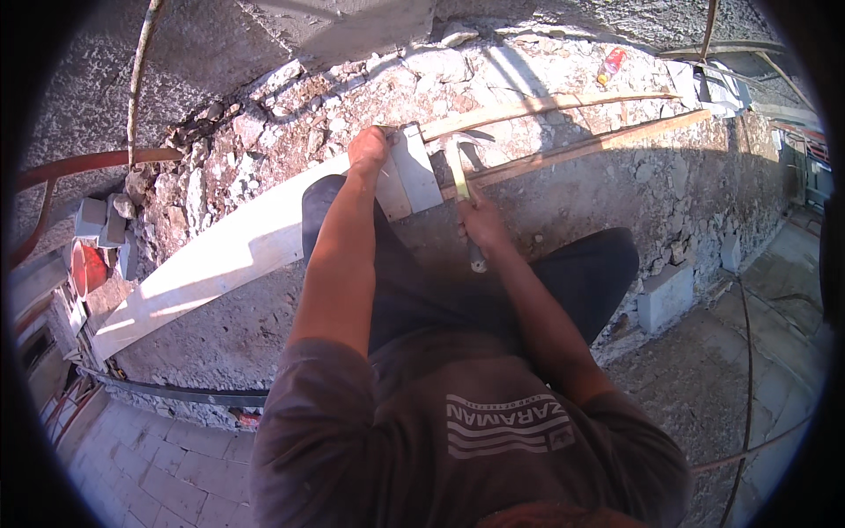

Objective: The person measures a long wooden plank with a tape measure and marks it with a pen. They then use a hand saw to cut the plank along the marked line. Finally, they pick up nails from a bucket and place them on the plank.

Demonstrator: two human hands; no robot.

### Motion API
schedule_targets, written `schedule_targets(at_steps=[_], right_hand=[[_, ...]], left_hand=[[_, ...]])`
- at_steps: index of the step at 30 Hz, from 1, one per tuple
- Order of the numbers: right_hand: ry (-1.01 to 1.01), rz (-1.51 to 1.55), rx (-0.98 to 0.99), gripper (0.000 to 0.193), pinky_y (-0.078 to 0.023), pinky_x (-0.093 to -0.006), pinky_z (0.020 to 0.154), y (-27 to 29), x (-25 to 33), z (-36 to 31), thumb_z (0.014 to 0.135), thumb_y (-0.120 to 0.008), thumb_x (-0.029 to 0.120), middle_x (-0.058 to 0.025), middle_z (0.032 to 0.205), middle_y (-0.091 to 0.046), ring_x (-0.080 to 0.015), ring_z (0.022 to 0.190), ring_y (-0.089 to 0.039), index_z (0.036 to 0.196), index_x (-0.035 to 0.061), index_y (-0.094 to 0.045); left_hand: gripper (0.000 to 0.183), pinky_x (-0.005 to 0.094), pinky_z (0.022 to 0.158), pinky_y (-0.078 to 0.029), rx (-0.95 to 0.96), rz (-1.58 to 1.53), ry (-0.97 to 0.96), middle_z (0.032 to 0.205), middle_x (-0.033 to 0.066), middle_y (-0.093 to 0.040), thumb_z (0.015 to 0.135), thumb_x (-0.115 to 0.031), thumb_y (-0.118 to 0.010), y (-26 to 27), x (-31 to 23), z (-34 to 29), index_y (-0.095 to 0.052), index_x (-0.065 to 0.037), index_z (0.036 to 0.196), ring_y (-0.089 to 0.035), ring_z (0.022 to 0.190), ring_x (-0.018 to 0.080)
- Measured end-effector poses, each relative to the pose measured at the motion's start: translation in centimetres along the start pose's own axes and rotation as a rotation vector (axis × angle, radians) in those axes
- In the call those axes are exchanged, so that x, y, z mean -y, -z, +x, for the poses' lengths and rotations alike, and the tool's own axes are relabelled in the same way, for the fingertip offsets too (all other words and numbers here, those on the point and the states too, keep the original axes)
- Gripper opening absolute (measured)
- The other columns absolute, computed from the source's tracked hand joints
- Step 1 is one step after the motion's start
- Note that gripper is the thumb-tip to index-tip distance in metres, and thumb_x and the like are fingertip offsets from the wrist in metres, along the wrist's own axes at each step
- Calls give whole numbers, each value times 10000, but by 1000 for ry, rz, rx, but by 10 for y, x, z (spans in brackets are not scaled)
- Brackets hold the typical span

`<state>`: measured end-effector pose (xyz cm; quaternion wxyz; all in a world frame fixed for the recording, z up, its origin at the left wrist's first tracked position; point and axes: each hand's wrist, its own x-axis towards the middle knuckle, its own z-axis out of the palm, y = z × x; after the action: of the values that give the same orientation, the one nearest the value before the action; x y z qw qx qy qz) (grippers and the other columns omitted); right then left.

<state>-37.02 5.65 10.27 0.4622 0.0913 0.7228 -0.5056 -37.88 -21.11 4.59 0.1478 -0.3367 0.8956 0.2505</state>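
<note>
My right hand [482, 222] is wrapped round the grip of a claw hammer [460, 176], its head pointing away from me above the wooden strips. My left hand [368, 150] is closed at the far edge of a short pale board [415, 169]. What its fingers pinch there, if anything, is too small to make out. That short board lies crosswise where a long pale plank [220, 251] on the left meets a far wooden strip [537, 106] and a near wooden strip [598, 148] on the right. The hammer head is just right of the short board.
Broken stone and rubble [440, 70] line the far side. A red-capped plastic bottle [613, 62] lies there. White blocks [664, 297] stand at the right; grey blocks [104, 220] and a red round object [88, 268] are at the left. A thin pole [141, 79] rises at the far left.
</note>
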Motion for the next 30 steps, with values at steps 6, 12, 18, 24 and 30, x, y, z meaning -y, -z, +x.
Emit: schedule_targets(at_steps=[6, 12, 18, 24, 30], right_hand=[[8, 144, -7, 540, -449, -296, 468, -5, -10, 8, 980, -506, 146, -24, 737, -503, -117, 541, -492, 1501, 134, -365], [421, -348, -224, 555, -488, -311, 554, -6, 16, -2, 988, -517, 163, -70, 831, -605, -148, 589, -556, 1520, 115, -367], [905, -288, -355, 561, -447, -460, 1021, 1, 38, -28, 980, -511, 247, -282, 1247, -617, -433, 1206, -576, 1499, 73, -387], [446, -953, -194, 536, -537, -464, 809, -9, 46, -18, 960, -540, 238, -272, 1060, -679, -434, 951, -679, 1468, 98, -443], [844, -538, -304, 484, -529, -464, 859, -10, 46, -29, 961, -527, 215, -261, 1147, -659, -437, 1036, -649, 1420, 65, -496]], left_hand=[[288, 402, 915, -514, 10, 114, -36, 1098, 125, -717, 887, -372, -680, -1, -2, 1, -735, -233, 1133, -669, 1064, 296], [325, 414, 907, -517, 2, 59, -58, 1103, 148, -711, 885, -404, -683, -3, 1, 5, -736, -184, 1119, -670, 1062, 301], [347, 424, 910, -516, 45, 92, -17, 1096, 147, -714, 890, -402, -676, -4, 1, 2, -726, -161, 1135, -667, 1065, 306], [321, 421, 920, -516, 70, 37, -12, 1107, 139, -713, 903, -388, -647, 0, -1, 2, -723, -192, 1146, -665, 1070, 307], [302, 410, 934, -514, 86, 89, -57, 1148, 112, -705, 930, -353, -590, -4, 3, 3, -703, -254, 1192, -659, 1091, 291]])
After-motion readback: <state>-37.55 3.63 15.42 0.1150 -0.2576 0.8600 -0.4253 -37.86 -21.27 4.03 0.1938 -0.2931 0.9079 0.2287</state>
